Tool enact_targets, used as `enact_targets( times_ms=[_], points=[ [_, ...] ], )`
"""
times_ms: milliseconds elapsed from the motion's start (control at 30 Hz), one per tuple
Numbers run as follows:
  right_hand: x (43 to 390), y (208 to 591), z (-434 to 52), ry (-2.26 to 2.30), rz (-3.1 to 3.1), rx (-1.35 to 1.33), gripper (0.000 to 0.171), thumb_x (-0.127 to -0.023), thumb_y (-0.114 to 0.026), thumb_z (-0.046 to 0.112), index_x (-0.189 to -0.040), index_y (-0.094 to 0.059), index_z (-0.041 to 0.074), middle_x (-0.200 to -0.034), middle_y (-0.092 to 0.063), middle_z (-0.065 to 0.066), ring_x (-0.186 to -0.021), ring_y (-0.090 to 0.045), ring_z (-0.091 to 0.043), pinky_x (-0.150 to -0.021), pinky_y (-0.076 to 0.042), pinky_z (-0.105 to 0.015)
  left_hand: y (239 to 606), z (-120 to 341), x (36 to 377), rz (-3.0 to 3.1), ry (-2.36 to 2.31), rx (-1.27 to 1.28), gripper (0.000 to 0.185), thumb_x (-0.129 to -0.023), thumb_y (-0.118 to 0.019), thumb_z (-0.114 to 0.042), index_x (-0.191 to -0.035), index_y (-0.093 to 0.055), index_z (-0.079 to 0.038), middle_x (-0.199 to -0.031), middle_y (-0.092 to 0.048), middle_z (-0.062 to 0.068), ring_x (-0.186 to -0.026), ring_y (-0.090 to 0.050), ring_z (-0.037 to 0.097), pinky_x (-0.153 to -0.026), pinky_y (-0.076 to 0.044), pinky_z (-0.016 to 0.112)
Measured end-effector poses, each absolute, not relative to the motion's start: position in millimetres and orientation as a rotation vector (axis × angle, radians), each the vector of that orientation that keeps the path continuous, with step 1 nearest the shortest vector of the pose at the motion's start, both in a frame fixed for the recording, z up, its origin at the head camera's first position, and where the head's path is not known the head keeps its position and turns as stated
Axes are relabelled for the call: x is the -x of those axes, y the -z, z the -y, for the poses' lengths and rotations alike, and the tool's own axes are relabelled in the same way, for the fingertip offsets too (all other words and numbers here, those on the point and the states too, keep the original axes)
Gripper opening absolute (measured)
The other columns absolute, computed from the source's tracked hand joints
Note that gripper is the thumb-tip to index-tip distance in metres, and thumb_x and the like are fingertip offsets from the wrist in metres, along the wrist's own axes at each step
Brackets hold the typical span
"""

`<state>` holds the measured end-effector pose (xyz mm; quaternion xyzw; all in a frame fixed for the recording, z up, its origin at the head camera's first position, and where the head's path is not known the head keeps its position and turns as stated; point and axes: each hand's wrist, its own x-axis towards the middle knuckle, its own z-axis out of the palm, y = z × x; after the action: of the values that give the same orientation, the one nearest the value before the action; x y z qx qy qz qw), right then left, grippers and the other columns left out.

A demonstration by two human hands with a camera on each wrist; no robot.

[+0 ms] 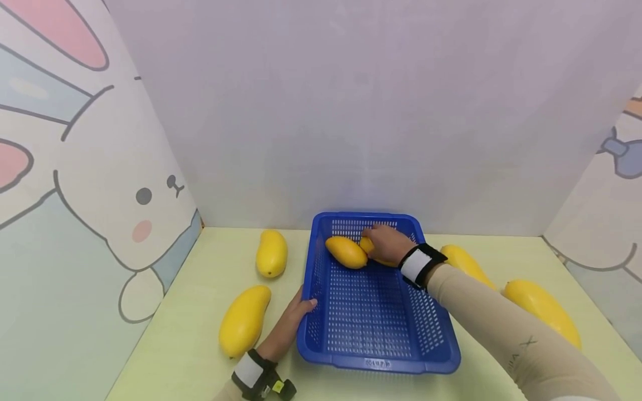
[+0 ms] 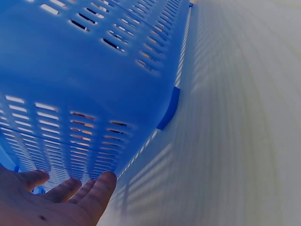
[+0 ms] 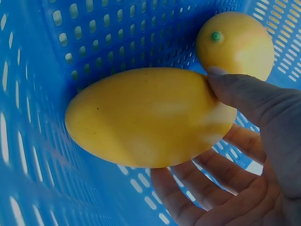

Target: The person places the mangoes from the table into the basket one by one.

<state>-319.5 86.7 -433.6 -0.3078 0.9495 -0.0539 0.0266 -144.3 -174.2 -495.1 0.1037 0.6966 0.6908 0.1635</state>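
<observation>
Right hand [image 1: 386,242]: thumb above, fingers [image 3: 197,186] curled beneath a mango [image 3: 148,117], grasped low at the basket's [image 1: 321,328] far end, beside a second mango [image 1: 346,252]. Left hand [image 1: 293,318]: fingers straight, pressing the basket's near-left wall, apparently to steady it.

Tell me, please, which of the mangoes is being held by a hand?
The mango under the right hand at the blue basket's far end; the other five lie untouched.
</observation>
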Motion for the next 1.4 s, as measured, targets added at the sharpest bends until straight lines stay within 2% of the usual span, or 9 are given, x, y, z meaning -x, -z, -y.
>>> enact_targets(
  times_ms=[367,700,1133,1400],
  points=[
    [316.6,431.3,-83.4,0.168,-2.896,0.897,0.050,-0.085,-0.082,0.017,-0.130,-0.066,0.002,-0.115,-0.066,-0.017,-0.104,-0.062,-0.032,-0.087,-0.054,-0.046,497.5,174.5,144.4,-1.974,-1.992,-0.301,0.069,-0.105,-0.036,-0.033,-0.165,-0.003,-0.022,-0.167,-0.016,0.015,-0.146,-0.028,0.037,-0.117,-0.018,0.061],
    [313.7,434.3,-86.4,0.136,-2.918,0.966,0.052,-0.083,-0.084,0.014,-0.131,-0.065,0.003,-0.116,-0.065,-0.019,-0.104,-0.063,-0.034,-0.087,-0.054,-0.048,496.9,173.6,143.8,-1.995,-1.973,-0.290,0.067,-0.105,-0.036,-0.032,-0.165,-0.005,-0.024,-0.168,-0.016,0.012,-0.149,-0.024,0.036,-0.118,-0.016,0.063],
    [315.7,434.8,-89.6,0.110,-2.931,0.962,0.059,-0.081,-0.085,0.016,-0.135,-0.063,0.007,-0.118,-0.064,-0.018,-0.104,-0.064,-0.033,-0.087,-0.055,-0.048,496.1,174.2,144.3,-1.985,-1.970,-0.296,0.067,-0.106,-0.033,-0.029,-0.165,-0.003,-0.021,-0.167,-0.015,0.015,-0.147,-0.026,0.037,-0.117,-0.018,0.062],
    [313.3,425.1,-90.4,0.084,-2.904,0.894,0.064,-0.085,-0.082,0.021,-0.142,-0.058,0.008,-0.131,-0.061,-0.020,-0.117,-0.059,-0.038,-0.095,-0.051,-0.052,496.4,174.9,143.5,-1.984,-1.971,-0.297,0.067,-0.105,-0.034,-0.032,-0.165,-0.003,-0.021,-0.166,-0.017,0.015,-0.146,-0.027,0.038,-0.116,-0.020,0.063]
  ],
)
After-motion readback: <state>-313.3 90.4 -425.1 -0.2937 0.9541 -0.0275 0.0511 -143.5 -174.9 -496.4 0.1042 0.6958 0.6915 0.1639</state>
